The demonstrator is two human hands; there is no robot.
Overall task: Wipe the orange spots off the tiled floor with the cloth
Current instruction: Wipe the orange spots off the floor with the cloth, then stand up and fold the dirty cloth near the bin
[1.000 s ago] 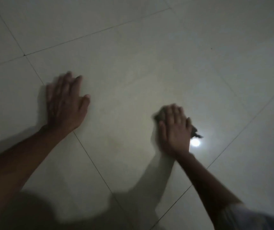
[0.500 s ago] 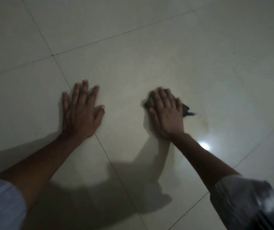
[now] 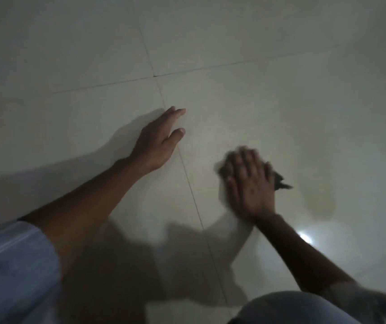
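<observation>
Cloth (image 3: pixel 279 181): dark, flat under right hand (image 3: pixel 249 183), fingers straight, pressing; corner protruded right. Left hand (image 3: pixel 158 141): flat on floor (image 3: pixel 234 101).

Pale tiled floor (image 3: pixel 234 54), thin grout lines; dark cloth (image 3: pixel 279 181) flat on it, faint orange smear (image 3: pixel 320 202) just right of cloth.

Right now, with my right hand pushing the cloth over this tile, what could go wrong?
1. The yellowish smear lies to the right of the cloth, so strokes here may miss it.
2. The right hand covers most of the dark cloth; it may only spread the stain into a wet film.
3. Your left hand bears weight flat on the glossy tiled floor; it could slip if the wet patch spreads that way.
</observation>
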